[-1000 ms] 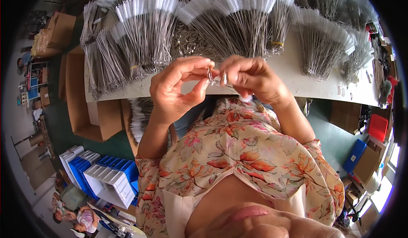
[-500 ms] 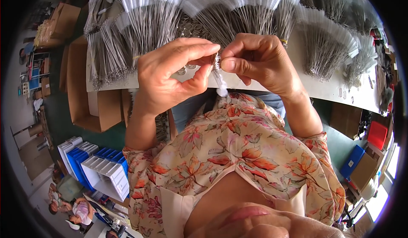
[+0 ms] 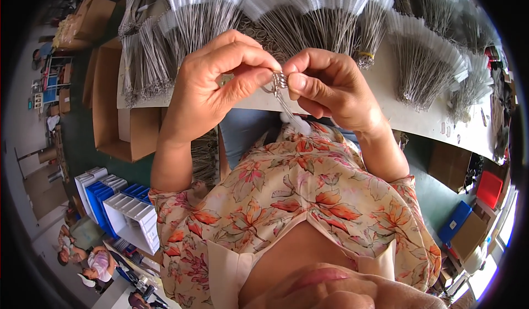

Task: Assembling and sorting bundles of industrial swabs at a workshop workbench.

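Note:
In front of my chest, both hands meet fingertip to fingertip over a few thin wire brushes (image 3: 287,108). Their looped ends are uppermost, and the white bristle tips hang down toward my lap. My left hand (image 3: 217,80) is closed in a pinch on a small metal ring (image 3: 266,90) beside the loops. With thumb and forefinger, my right hand (image 3: 335,91) grips the brushes at their looped ends. The fingertips partly hide whether the ring passes through the loops.
Bundles of wire brushes (image 3: 206,19) cover the far part of the white table (image 3: 386,108), with loose metal rings (image 3: 263,43) among them. An open cardboard box (image 3: 113,138) stands left of the table. White and blue plastic bins (image 3: 129,215) are at lower left; two people sit beyond them.
The metal ring now shows at my left fingertips beside the loops. My left hand has turned and risen slightly, and the hanging brush tips have swung a little to the right.

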Available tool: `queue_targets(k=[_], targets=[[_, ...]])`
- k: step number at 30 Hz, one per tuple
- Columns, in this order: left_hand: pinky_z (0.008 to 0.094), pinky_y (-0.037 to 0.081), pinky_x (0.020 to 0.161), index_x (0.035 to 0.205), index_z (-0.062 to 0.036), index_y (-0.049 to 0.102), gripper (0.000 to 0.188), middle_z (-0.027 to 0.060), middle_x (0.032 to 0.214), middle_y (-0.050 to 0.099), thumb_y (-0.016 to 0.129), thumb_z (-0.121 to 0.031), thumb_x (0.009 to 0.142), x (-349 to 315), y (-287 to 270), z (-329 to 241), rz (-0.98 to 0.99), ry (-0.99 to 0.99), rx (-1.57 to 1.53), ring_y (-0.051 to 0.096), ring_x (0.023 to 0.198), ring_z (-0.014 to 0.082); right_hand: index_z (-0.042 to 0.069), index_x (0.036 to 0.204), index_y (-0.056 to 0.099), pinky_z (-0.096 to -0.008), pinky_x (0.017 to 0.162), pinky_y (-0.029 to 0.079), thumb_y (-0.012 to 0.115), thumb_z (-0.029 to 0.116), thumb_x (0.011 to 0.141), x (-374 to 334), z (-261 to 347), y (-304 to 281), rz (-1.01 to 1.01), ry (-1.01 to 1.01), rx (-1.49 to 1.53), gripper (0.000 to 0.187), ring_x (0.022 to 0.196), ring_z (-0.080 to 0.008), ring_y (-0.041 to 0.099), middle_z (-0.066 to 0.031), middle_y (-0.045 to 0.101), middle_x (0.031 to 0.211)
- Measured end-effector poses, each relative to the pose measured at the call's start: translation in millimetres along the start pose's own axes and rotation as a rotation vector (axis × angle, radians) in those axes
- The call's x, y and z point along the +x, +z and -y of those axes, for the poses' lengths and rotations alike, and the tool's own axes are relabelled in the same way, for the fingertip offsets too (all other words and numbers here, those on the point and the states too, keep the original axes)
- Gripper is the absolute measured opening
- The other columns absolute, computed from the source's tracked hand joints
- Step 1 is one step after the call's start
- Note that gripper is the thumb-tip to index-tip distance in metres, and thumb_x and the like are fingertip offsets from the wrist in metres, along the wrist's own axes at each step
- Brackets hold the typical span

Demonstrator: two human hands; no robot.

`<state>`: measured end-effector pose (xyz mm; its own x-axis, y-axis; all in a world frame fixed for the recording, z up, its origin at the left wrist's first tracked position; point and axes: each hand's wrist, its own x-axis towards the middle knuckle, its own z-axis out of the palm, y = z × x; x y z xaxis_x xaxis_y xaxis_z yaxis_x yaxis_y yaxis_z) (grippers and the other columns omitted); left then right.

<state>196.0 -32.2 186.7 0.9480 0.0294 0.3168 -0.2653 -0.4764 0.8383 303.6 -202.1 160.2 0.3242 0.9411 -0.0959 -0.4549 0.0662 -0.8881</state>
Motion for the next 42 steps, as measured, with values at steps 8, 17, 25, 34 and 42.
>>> queue_targets(k=[8,17,25,34,42], targets=[[0.0193,0.037,0.046,0.092,0.0005,0.057,0.013,0.0015,0.074,0.057,0.055,-0.011,0.087,-22,6,4,-0.130,-0.448,-0.785,0.046,0.053,0.0036,0.000,0.092,0.058,-0.0168,0.047,0.037,0.060,0.015,0.085,7,-9,0,0.027,-0.047,-0.086,0.016,0.055,-0.0031,0.046,0.0015,0.054,0.068],[0.0189,0.040,0.046,0.088,0.0015,0.058,0.014,0.0037,0.071,0.055,0.051,-0.011,0.089,-48,-10,-3,-0.325,-0.447,-0.790,0.046,0.052,0.0052,0.000,0.093,0.059,-0.0167,0.047,0.037,0.060,0.012,0.084,28,-17,21,0.167,-0.035,-0.083,0.016,0.055,-0.0028,0.046,0.0010,0.056,0.069],[0.0242,0.047,0.067,0.092,0.0008,0.060,0.016,0.0060,0.079,0.059,0.048,-0.008,0.090,-82,-22,-18,-0.285,-0.075,0.373,0.057,0.074,0.0106,0.000,0.092,0.060,-0.0170,0.047,0.037,0.060,0.011,0.084,40,-26,46,0.248,0.025,-0.124,0.014,0.055,-0.0040,0.048,0.0000,0.057,0.070],[0.0384,0.041,0.089,0.085,0.0019,0.056,0.017,0.0123,0.089,0.059,0.046,-0.012,0.090,-114,-6,7,-0.825,-0.004,-0.477,0.059,0.080,0.0208,0.002,0.085,0.064,-0.0212,0.058,0.047,0.066,0.004,0.077,67,-79,91,0.203,-0.422,-0.308,0.008,0.063,-0.0097,0.058,-0.0044,0.060,0.077],[0.0244,0.045,0.057,0.088,0.0008,0.058,0.009,0.0098,0.085,0.059,0.050,-0.005,0.088,-115,0,29,-0.978,0.161,0.121,0.056,0.066,0.0136,0.001,0.081,0.062,-0.0233,0.069,0.040,0.068,0.003,0.075,78,-89,99,0.079,-0.657,-0.481,0.009,0.071,-0.0106,0.050,-0.0031,0.057,0.080]])
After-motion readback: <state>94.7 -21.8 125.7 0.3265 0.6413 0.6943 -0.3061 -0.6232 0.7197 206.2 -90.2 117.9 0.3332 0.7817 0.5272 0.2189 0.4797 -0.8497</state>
